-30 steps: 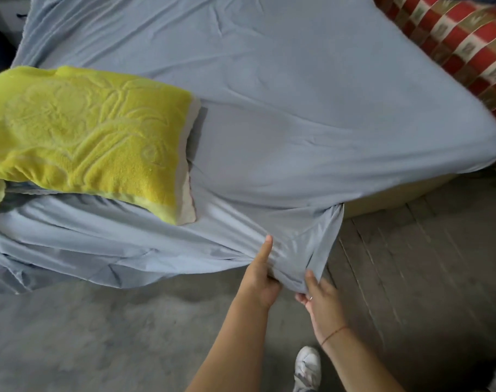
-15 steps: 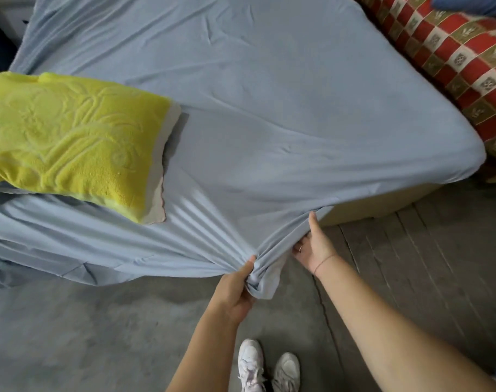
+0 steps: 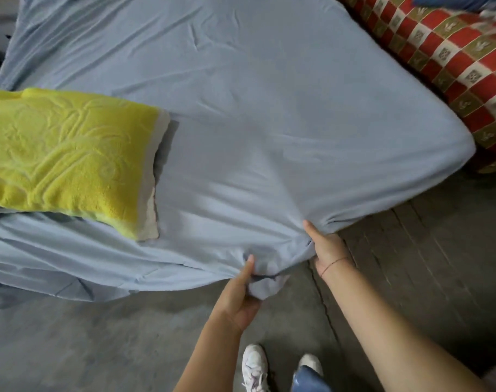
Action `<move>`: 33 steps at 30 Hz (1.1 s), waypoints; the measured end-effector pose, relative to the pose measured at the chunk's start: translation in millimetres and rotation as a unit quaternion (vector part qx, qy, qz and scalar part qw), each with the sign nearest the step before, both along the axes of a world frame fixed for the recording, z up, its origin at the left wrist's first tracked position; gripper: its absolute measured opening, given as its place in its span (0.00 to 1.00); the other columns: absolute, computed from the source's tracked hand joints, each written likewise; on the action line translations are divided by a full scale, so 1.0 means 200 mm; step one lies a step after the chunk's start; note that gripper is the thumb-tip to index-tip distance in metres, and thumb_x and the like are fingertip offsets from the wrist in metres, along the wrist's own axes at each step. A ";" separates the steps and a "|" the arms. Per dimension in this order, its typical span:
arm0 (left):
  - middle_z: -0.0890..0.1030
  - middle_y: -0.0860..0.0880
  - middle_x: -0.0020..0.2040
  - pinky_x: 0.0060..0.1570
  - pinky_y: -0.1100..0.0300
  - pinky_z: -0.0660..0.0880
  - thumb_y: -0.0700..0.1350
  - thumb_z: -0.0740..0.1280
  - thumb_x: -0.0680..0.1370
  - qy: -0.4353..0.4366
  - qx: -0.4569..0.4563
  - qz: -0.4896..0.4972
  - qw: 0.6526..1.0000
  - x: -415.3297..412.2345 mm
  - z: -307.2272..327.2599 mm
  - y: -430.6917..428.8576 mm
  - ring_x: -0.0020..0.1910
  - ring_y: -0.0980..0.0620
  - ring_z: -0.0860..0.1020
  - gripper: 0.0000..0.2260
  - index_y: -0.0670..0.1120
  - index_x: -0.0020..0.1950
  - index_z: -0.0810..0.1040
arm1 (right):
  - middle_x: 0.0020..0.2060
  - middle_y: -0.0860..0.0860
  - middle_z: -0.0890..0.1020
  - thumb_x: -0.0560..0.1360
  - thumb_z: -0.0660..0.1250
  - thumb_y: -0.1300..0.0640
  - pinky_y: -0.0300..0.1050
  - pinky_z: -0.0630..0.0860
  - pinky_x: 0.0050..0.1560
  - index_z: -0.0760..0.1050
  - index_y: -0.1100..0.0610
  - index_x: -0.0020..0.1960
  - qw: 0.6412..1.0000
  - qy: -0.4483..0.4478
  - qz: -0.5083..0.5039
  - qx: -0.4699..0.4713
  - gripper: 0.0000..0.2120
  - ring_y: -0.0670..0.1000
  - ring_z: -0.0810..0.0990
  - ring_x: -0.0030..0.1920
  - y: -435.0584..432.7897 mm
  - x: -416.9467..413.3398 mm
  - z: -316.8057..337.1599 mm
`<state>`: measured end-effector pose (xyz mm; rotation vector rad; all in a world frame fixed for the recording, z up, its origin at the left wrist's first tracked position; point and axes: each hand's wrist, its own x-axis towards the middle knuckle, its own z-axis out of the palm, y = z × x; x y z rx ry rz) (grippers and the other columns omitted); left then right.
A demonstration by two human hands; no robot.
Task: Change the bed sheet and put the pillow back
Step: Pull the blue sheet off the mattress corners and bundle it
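Note:
A light blue bed sheet [image 3: 241, 108] covers the mattress and hangs loose along the near left edge. A yellow textured pillow [image 3: 68, 159] with a pale open end lies on the sheet at the left. My left hand [image 3: 241, 292] is closed on a bunched corner of the sheet at the near edge. My right hand [image 3: 326, 247] grips the sheet just to the right of it, thumb up, fingers tucked under the mattress edge. The far right corner of the sheet sits fitted over the mattress.
A red, gold and white checked cloth [image 3: 444, 49] lies along the right side of the bed. Grey concrete floor [image 3: 99, 343] runs in front, with wooden boards [image 3: 428, 250] at the right. My white shoes [image 3: 255, 369] stand at the bottom.
My right hand has moved up and right along the sheet edge to the mattress side. The left hand has gathered the corner into a tighter bunch. The exposed mattress side is now covered.

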<state>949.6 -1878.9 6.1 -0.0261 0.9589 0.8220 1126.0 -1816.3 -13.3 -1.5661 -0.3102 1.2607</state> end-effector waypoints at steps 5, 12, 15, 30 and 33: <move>0.80 0.42 0.63 0.67 0.54 0.67 0.58 0.64 0.73 0.017 0.015 -0.068 0.997 0.34 0.09 0.08 0.61 0.46 0.77 0.28 0.40 0.65 0.77 | 0.46 0.55 0.84 0.73 0.71 0.63 0.44 0.78 0.47 0.80 0.56 0.43 0.999 -0.032 0.020 -0.014 0.03 0.52 0.83 0.44 -0.21 -0.01 0.11; 0.85 0.41 0.46 0.42 0.54 0.82 0.46 0.61 0.81 -0.001 -0.014 0.042 0.999 0.62 0.19 0.24 0.41 0.46 0.84 0.13 0.38 0.57 0.78 | 0.33 0.48 0.83 0.75 0.68 0.59 0.42 0.74 0.42 0.78 0.57 0.44 0.993 0.044 0.109 0.019 0.02 0.45 0.78 0.33 -0.31 0.19 0.18; 0.85 0.42 0.40 0.33 0.57 0.82 0.44 0.60 0.82 -0.001 -0.020 0.103 0.995 0.66 0.19 0.24 0.36 0.48 0.85 0.11 0.38 0.56 0.78 | 0.46 0.50 0.81 0.74 0.65 0.47 0.45 0.72 0.54 0.76 0.55 0.53 0.984 0.135 0.112 -0.032 0.13 0.48 0.78 0.46 -0.23 0.40 0.13; 0.85 0.42 0.49 0.31 0.59 0.80 0.42 0.66 0.78 0.031 -0.061 0.143 0.987 0.69 0.11 0.19 0.41 0.48 0.85 0.10 0.37 0.55 0.80 | 0.52 0.57 0.83 0.76 0.65 0.43 0.62 0.72 0.62 0.76 0.55 0.62 0.950 0.305 -0.054 0.025 0.20 0.60 0.79 0.55 0.36 1.13 0.18; 0.85 0.41 0.39 0.27 0.55 0.80 0.38 0.68 0.74 0.019 -0.075 0.155 0.985 0.74 0.08 0.19 0.33 0.47 0.84 0.05 0.37 0.45 0.82 | 0.45 0.56 0.85 0.73 0.67 0.47 0.58 0.75 0.53 0.78 0.56 0.60 0.955 0.290 -0.056 0.027 0.19 0.59 0.81 0.51 0.32 1.23 0.15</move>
